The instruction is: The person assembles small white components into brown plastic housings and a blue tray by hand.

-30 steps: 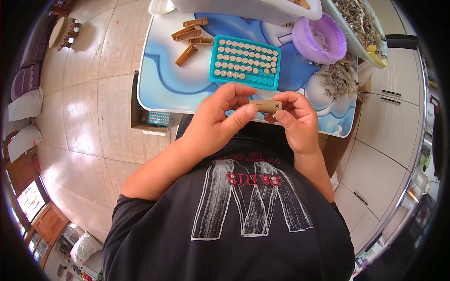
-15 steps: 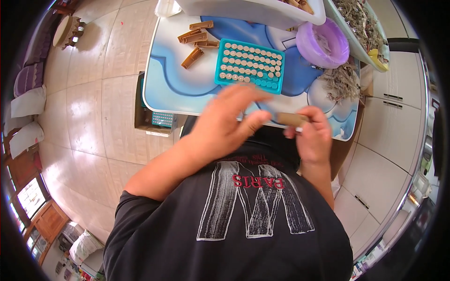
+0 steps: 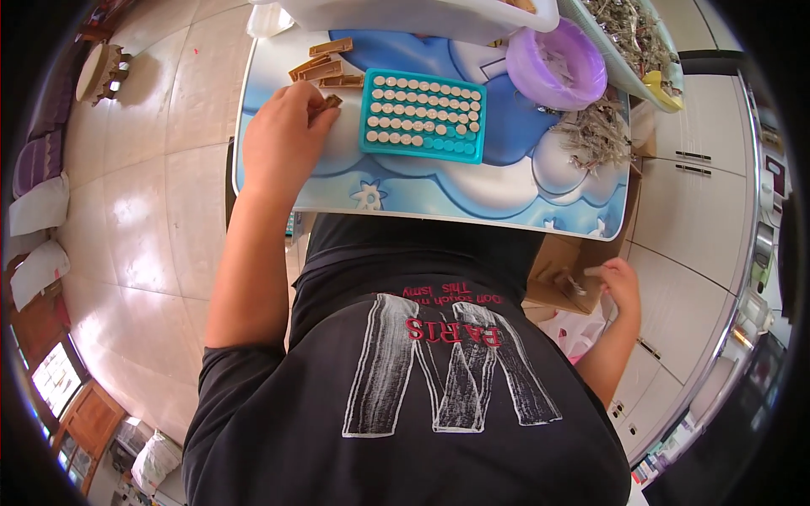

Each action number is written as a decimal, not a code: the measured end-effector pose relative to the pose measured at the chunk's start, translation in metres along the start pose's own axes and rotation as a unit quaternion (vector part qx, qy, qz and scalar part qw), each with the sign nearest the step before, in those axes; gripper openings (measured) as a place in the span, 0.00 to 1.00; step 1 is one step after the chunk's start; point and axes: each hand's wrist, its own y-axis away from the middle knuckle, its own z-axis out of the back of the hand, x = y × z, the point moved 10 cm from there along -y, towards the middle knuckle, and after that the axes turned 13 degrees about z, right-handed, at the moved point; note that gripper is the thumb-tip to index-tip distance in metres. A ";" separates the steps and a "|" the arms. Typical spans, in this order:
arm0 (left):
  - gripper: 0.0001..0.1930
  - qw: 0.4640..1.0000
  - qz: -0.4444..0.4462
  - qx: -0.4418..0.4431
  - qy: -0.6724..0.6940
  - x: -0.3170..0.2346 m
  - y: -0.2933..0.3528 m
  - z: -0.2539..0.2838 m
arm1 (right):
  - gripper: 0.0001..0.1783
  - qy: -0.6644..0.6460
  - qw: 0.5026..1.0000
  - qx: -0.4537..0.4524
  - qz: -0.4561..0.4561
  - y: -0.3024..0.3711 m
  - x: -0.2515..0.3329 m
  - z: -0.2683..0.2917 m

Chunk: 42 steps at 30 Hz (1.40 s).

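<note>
Pale floor tiles surround a small tabletop [image 3: 506, 198] printed with blue and white clouds. Nearest, low at the person's side, the right hand [image 3: 620, 282] reaches into a cardboard box [image 3: 557, 282], its grip closed on a small pale item I cannot identify. Farther off, the left hand [image 3: 283, 143] rests on the tabletop, its grip closed around a brown paper tube [image 3: 331, 102] just beside a teal tray [image 3: 423, 115] filled with round tube ends. Beyond lie more brown tubes [image 3: 325, 63], a purple bowl [image 3: 557, 63] and dried herbs [image 3: 595, 135].

white tub [image 3: 422, 15] cut off at top, left hand [image 3: 283, 139] hiding brown piece [image 3: 331, 102]
</note>
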 end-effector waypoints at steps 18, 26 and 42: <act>0.08 0.646 0.249 0.357 0.627 -0.032 0.070 -0.050 | 0.05 0.248 0.820 -0.257 0.448 0.010 0.298 -0.059; 0.08 0.654 0.264 0.379 0.599 -0.030 0.083 -0.067 | 0.05 0.222 0.840 -0.280 0.408 0.003 0.295 -0.054; 0.08 0.672 0.275 0.383 0.571 -0.037 0.093 -0.074 | 0.03 0.176 0.798 -0.286 0.500 0.010 0.331 0.013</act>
